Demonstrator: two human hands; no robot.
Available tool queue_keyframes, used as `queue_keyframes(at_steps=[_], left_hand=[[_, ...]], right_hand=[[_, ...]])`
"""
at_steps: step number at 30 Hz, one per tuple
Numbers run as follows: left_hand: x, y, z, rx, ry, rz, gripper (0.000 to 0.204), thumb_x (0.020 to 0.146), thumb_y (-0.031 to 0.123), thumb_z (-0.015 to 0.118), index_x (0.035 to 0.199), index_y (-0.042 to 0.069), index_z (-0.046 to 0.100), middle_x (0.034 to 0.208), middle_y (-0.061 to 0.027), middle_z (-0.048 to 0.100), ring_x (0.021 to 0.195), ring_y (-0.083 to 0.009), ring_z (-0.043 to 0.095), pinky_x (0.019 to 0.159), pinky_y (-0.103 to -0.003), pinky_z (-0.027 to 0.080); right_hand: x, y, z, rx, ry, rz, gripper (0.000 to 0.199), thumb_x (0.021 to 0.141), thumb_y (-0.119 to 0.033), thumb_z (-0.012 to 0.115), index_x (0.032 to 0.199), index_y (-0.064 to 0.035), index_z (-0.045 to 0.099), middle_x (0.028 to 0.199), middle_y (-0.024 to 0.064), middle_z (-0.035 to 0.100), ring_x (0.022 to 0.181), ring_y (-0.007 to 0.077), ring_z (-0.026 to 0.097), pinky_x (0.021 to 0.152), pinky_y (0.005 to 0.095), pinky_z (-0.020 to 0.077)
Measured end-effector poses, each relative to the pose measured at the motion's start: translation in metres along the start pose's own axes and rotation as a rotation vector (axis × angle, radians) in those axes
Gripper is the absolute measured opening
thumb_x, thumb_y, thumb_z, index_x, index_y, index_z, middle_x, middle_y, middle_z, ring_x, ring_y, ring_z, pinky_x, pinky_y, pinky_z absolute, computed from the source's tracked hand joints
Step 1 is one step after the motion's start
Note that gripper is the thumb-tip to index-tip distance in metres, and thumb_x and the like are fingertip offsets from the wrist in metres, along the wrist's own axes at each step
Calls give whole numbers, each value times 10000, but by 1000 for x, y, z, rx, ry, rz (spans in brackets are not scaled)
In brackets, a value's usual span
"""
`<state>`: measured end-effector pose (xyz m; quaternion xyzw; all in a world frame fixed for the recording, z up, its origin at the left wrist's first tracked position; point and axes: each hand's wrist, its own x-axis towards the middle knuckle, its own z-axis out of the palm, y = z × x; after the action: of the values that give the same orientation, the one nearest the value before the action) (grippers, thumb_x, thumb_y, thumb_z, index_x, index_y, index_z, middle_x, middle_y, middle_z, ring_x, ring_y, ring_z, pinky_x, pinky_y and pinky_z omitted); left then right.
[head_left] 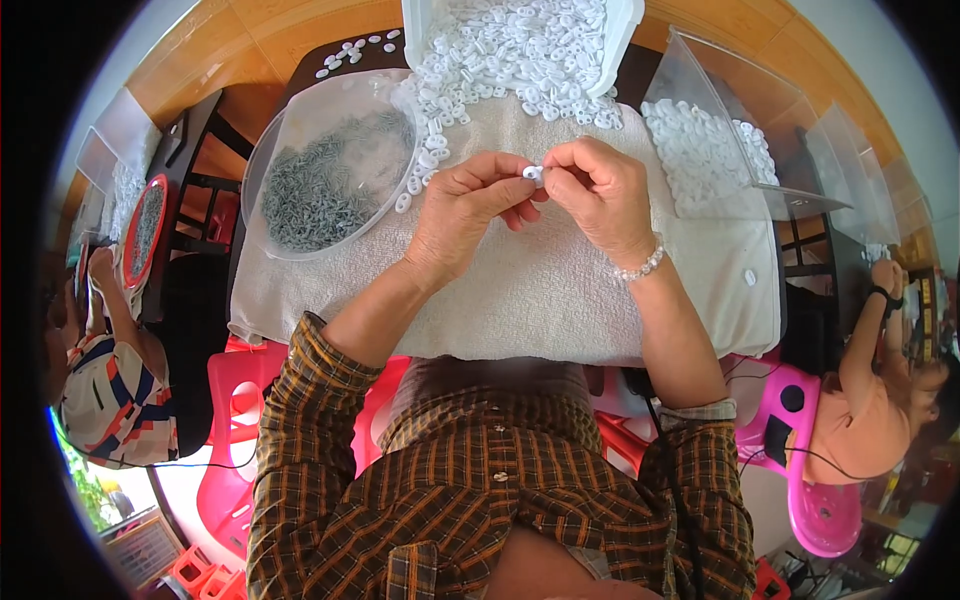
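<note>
Above the middle of the towel, my left hand (468,208) pinches a small white oval plastic piece (534,174) between thumb and forefinger. My right hand (602,190) is closed in a pinch at the right end of that piece; whatever lies between its fingertips is hidden. Left of my hands, a round clear tray (262,232) contains many small grey screw-like pieces (325,190). A loose heap of white oval pieces (520,50) spills from a white bin (628,40) beyond my hands. Some of them trail down beside the tray.
A clear plastic box (790,120) with white pieces stands at the right on the beige towel (480,290). One white piece (750,277) lies near the towel's right edge. People sit at dark tables on both sides, near pink chairs (825,515).
</note>
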<state>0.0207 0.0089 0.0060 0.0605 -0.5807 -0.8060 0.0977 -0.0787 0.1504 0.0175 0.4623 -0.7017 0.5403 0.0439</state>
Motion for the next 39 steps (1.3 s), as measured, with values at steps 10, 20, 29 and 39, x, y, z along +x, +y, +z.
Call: queue_keyframes(at_steps=[10,20,29,39], left_hand=[[-1,7,-2,127,-12,-103,121,853,84,591,930,7,641,769,-67,654,638,-116,601,578,-238,468],[3,2,-7,-144,8,-171,157,886,84,563,990,-13,629,856,-103,663,692,-158,627,618,-265,492],[2,0,-11,-205,36,-165,173,898,96,553,1013,-9,627,830,-90,656,715,-160,626,620,-265,487],[2,-2,-9,-174,37,-155,173,891,91,557,1000,-18,634,831,-92,653,716,-164,622,633,-277,488]], right_hand=[[0,-1,-3,-10,-86,71,71,754,-79,617,772,-10,612,668,17,580,569,62,492,514,222,401],[1,-3,0,-132,48,-110,110,738,-79,687,831,-33,651,697,11,579,546,84,508,484,216,395],[1,1,4,-436,38,-313,258,655,-68,745,895,-73,648,791,22,613,621,139,613,526,257,486],[1,-1,4,-492,43,-387,263,632,-54,736,878,-75,645,791,28,618,622,171,612,535,270,490]])
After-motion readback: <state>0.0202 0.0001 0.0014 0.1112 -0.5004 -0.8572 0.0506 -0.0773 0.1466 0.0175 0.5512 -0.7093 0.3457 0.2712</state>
